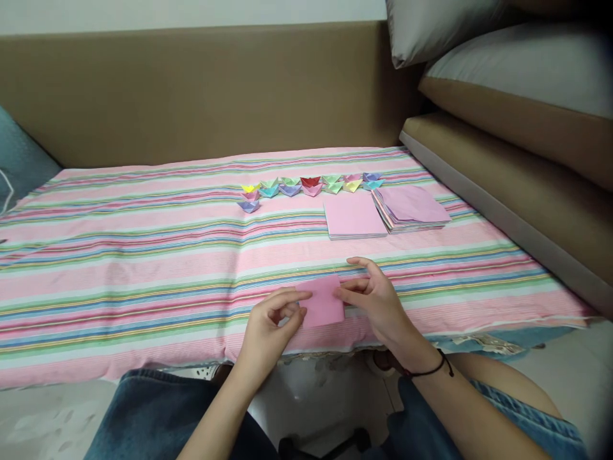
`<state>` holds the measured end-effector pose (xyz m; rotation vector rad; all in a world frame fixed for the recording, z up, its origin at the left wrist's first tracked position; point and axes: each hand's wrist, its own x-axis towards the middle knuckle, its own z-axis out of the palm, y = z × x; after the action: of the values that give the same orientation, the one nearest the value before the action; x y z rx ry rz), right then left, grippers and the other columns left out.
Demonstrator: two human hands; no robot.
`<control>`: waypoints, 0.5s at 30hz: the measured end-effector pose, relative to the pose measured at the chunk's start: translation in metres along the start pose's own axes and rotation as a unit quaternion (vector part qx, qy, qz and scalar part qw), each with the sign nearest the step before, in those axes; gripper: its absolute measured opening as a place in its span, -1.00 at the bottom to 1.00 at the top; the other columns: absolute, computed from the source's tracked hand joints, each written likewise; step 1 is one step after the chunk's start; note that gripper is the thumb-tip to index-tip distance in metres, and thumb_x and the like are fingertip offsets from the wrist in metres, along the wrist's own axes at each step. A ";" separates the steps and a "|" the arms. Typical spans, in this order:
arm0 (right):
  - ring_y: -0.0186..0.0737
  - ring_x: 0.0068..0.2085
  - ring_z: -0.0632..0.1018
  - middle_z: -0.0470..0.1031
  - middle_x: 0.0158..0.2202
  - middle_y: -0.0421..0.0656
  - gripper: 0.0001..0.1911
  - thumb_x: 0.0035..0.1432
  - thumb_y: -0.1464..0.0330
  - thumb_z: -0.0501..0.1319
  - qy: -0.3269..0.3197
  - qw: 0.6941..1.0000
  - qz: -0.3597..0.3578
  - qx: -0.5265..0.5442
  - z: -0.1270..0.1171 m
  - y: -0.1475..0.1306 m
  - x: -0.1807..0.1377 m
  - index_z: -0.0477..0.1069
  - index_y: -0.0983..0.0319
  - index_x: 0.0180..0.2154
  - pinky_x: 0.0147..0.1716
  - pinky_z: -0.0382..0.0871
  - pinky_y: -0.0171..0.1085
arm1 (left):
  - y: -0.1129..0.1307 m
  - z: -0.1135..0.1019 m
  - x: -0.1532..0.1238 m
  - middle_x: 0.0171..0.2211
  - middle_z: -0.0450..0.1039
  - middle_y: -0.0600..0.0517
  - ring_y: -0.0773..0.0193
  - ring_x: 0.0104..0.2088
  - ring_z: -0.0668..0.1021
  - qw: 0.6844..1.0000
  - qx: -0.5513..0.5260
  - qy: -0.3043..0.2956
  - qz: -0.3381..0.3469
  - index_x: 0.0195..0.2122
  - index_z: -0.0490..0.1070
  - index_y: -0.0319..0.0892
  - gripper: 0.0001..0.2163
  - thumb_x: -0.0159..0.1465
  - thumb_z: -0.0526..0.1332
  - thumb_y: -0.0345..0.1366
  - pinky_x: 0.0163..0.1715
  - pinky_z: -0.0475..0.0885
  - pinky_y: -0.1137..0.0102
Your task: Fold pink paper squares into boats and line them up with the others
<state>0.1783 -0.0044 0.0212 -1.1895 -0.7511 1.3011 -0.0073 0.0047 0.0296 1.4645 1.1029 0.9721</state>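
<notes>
A folded pink sheet of paper (323, 303) is held up near the front edge of the striped cloth (143, 255). My left hand (274, 319) pinches its left side between thumb and forefinger. On its right side, my right hand (376, 297) grips the edge with thumb and fingertips, one finger raised away. Beyond the hands lie two stacks of square paper: a neat one topped with pink (354, 216) and a looser one with a curled pink top sheet (414, 204).
Several small folded paper boats (311, 185) in mixed colours stand in rows behind the stacks. Large grey and brown cushions (517, 83) are piled at the right. A brown padded backrest (201, 96) runs along the back. Blue fabric (22, 150) shows at far left.
</notes>
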 end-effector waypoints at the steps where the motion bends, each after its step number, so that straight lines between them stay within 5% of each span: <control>1: -0.27 -0.50 0.52 0.51 -0.58 -0.32 -0.32 -0.35 0.35 0.48 -0.002 1.000 -0.004 0.001 0.000 0.000 0.000 0.21 0.16 -0.15 -0.44 0.40 -0.30 | 0.001 0.000 0.000 -0.49 0.37 0.06 0.44 -0.56 0.38 1.000 -0.001 0.000 0.003 -0.26 0.55 -0.18 -0.82 0.08 0.28 -0.35 -0.54 0.34 0.52; 15: -0.34 -0.52 0.47 0.46 -0.58 -0.35 -0.37 -0.35 0.35 0.48 -0.008 0.999 -0.022 0.023 -0.003 -0.006 0.004 0.18 0.14 -0.24 -0.44 0.36 -0.34 | -0.001 -0.001 -0.003 -0.26 0.46 -0.02 0.48 -0.55 0.36 1.000 0.011 -0.018 0.004 -0.15 0.53 -0.13 -0.75 0.11 0.27 -0.34 -0.54 0.35 0.53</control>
<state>0.1832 -0.0008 0.0254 -1.1209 -0.7518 1.2857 -0.0094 0.0025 0.0288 1.4990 1.0849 0.9380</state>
